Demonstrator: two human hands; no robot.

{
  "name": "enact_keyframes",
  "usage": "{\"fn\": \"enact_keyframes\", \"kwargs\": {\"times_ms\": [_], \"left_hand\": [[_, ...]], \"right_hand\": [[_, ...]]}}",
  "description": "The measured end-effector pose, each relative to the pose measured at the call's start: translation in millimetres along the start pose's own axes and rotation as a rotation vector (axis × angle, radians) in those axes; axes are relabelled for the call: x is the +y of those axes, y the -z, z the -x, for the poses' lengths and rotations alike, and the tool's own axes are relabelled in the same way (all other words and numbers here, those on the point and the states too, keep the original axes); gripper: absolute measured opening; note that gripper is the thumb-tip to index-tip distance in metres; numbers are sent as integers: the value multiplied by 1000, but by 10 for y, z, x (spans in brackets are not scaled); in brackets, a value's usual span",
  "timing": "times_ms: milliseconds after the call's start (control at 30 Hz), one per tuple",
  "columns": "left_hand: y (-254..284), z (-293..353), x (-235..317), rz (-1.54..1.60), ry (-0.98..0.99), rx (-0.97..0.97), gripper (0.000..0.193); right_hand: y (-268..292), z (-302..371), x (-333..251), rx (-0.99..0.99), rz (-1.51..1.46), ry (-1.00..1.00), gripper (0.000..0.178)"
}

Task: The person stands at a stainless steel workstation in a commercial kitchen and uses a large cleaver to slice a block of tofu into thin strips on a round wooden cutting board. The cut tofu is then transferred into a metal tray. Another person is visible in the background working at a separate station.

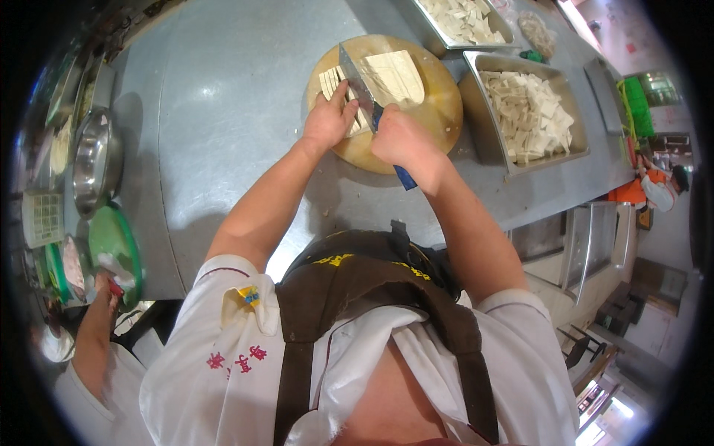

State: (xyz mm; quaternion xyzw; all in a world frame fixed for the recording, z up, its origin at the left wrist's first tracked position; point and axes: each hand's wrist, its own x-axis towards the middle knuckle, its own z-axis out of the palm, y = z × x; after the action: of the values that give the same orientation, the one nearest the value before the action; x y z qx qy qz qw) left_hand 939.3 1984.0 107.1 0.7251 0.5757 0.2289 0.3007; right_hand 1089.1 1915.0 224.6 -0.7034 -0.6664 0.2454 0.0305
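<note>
On a round wooden cutting board (439, 126) lies a pale slab of what looks like pressed tofu (398, 76). To its left, narrower tofu strips (331, 76) lie side by side. My left hand (329, 121) rests on these strips, fingers stretched out and apart, thumb close to the blade. A cleaver (360, 88) stands on edge between strips and slab. My right hand (405, 139) is wrapped round its dark handle, level with the board's near part. Below that hand, something blue (405, 178) shows at the board's front edge; its lower part is partly hidden.
A deep steel pan (487, 126) heaped with cut tofu pieces stands right of the board, with another pan (439, 41) behind it. Steel bowl (95, 163) and green round board (111, 238) are at far left, where a co-worker's hand (105, 286) works. The steel table (223, 97) bears everything.
</note>
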Motion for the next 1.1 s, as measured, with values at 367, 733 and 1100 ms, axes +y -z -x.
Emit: {"fn": "enact_keyframes", "kwargs": {"times_ms": [367, 733, 1100], "left_hand": [[11, -4, 7, -18, 20, -15, 57], [-15, -3, -6, -27, 20, -3, 59], [-21, -24, -47, -27, 24, -12, 62]], "right_hand": [[-80, -49, -109, -51, 74, -77, 38], [-396, -223, -31, -97, 75, -139, 41], [-577, -238, 56, -63, 40, -103, 40]]}}
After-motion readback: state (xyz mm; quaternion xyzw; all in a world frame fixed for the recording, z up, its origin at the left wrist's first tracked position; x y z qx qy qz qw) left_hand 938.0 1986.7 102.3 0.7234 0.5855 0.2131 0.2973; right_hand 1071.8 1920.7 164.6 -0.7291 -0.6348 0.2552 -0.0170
